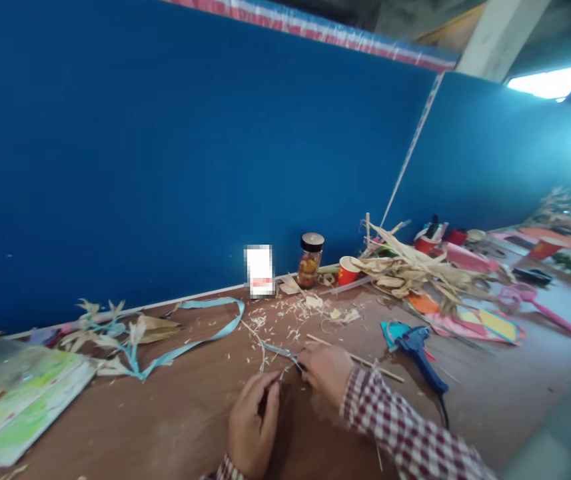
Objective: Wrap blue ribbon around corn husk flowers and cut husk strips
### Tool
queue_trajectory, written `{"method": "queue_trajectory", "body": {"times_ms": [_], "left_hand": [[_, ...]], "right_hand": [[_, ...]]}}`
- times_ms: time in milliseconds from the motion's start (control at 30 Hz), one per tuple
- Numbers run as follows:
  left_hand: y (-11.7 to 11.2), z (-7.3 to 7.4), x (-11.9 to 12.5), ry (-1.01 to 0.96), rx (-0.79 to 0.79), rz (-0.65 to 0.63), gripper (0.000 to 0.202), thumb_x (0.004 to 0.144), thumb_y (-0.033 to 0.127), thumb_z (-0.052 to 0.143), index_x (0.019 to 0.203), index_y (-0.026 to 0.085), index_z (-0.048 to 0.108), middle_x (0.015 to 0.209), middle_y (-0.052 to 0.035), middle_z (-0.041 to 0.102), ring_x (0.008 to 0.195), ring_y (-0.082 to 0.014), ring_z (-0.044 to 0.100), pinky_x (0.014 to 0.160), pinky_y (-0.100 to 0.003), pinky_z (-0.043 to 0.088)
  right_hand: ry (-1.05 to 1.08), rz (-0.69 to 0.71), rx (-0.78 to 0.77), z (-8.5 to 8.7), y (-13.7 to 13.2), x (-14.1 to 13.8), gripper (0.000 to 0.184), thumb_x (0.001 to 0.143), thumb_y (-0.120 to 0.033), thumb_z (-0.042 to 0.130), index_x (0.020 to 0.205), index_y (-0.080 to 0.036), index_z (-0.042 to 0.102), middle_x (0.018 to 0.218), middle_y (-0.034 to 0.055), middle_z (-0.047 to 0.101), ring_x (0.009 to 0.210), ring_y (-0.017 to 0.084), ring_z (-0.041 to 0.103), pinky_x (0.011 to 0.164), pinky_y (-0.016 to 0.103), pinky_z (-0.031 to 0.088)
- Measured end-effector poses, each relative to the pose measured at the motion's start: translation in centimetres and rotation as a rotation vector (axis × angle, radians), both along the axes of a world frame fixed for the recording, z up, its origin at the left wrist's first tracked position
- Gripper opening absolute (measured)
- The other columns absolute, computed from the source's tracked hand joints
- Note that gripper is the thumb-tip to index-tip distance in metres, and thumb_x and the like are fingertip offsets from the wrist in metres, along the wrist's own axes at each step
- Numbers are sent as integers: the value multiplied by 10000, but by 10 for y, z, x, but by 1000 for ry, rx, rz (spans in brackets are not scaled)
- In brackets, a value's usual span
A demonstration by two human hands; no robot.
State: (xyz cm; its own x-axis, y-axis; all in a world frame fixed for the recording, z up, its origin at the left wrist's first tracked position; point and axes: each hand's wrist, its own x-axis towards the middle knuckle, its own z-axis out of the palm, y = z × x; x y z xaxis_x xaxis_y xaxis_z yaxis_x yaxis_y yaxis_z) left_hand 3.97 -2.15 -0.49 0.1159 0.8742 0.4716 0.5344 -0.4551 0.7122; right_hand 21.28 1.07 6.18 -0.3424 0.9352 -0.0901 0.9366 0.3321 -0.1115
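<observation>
My right hand (328, 373) is closed around the dark handle of what look like scissors (279, 351), their narrow grey blades lying low over the table and pointing left. Close by, my left hand (254, 420) is curled, thumb and fingertips pinched together. A thin pale strand shows at those fingertips, too small to name. Small pale scraps (290, 327) lie scattered on the brown table (165, 420) just beyond both hands. A thin stick (375, 365) rests beside my right hand.
At right lies a blue glue gun (420, 350) with its cord. Dried corn husks (415, 267), a red paper cup (348, 271) and a lidded jar (310, 261) stand farther back. A light-blue ribbon (190, 340) and a painted sheet (30, 413) lie left. A blue partition (190, 147) rises behind.
</observation>
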Motion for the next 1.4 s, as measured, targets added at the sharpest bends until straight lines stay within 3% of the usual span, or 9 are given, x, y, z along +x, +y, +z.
{"method": "queue_trajectory", "body": {"times_ms": [133, 233, 400, 533, 733, 900, 1067, 1233, 1400], "left_hand": [[2, 0, -2, 35, 18, -5, 233, 832, 247, 449, 975, 182, 622, 943, -81, 660, 887, -195, 612, 776, -324, 502], [2, -1, -3, 59, 27, 6, 230, 828, 250, 455, 970, 184, 623, 943, -74, 665, 882, -192, 615, 779, -319, 500], [4, -5, -4, 66, 25, 16, 237, 826, 278, 457, 959, 181, 627, 929, -79, 669, 861, -199, 620, 751, -320, 504], [4, -6, -5, 79, 20, -2, 230, 825, 266, 461, 971, 182, 617, 935, -77, 661, 866, -193, 612, 749, -313, 500], [5, -10, -8, 104, 88, 33, 245, 812, 270, 474, 1002, 183, 603, 984, -79, 641, 930, -204, 588, 814, -338, 476], [7, -12, -11, 146, 132, 77, 282, 802, 294, 479, 1047, 194, 576, 1032, -85, 615, 987, -226, 554, 854, -384, 449], [8, -14, -10, 139, 136, 107, 323, 802, 281, 477, 1112, 205, 528, 1097, -88, 573, 1041, -234, 518, 885, -404, 426], [9, -20, -13, 167, 125, 123, 349, 789, 296, 494, 1132, 237, 511, 1117, -82, 568, 1023, -236, 535, 849, -395, 457], [12, -26, -16, 171, 133, 114, 357, 776, 299, 510, 1128, 239, 523, 1117, -75, 578, 1008, -236, 555, 818, -375, 478]], "right_hand": [[-57, -10, 131, -34, -38, 1, 184, 837, -135, 464, 944, -211, 591, 870, 44, 618, 749, 175, 610, 553, 235, 435], [6, 4, 165, -43, -52, 3, 170, 826, -124, 476, 919, -220, 581, 827, 22, 613, 752, 173, 599, 569, 235, 432], [84, -1, 31, -34, -69, 12, 100, 786, -183, 530, 854, -224, 589, 826, 16, 622, 731, 161, 594, 585, 227, 412], [247, 38, -76, -32, -77, 16, 138, 772, -251, 562, 908, -263, 582, 882, -16, 617, 778, 131, 586, 644, 195, 402], [395, -176, 44, -39, -69, 5, 99, 793, -167, 496, 819, -229, 569, 892, -7, 570, 776, 110, 554, 684, 187, 396], [540, -98, 51, -20, -65, 5, 112, 850, -209, 446, 861, -221, 557, 851, -3, 581, 755, 101, 555, 678, 176, 394], [469, -222, 195, -9, -50, 32, 222, 884, -194, 356, 913, -214, 575, 807, 19, 606, 762, 132, 556, 688, 223, 396], [302, -316, 353, -6, -33, 69, 310, 852, -144, 364, 1067, -216, 576, 1040, 72, 601, 943, 184, 536, 825, 307, 392], [191, -422, 295, -2, -27, 80, 244, 881, -253, 384, 1003, -243, 596, 828, 37, 648, 797, 175, 576, 683, 267, 403]]}}
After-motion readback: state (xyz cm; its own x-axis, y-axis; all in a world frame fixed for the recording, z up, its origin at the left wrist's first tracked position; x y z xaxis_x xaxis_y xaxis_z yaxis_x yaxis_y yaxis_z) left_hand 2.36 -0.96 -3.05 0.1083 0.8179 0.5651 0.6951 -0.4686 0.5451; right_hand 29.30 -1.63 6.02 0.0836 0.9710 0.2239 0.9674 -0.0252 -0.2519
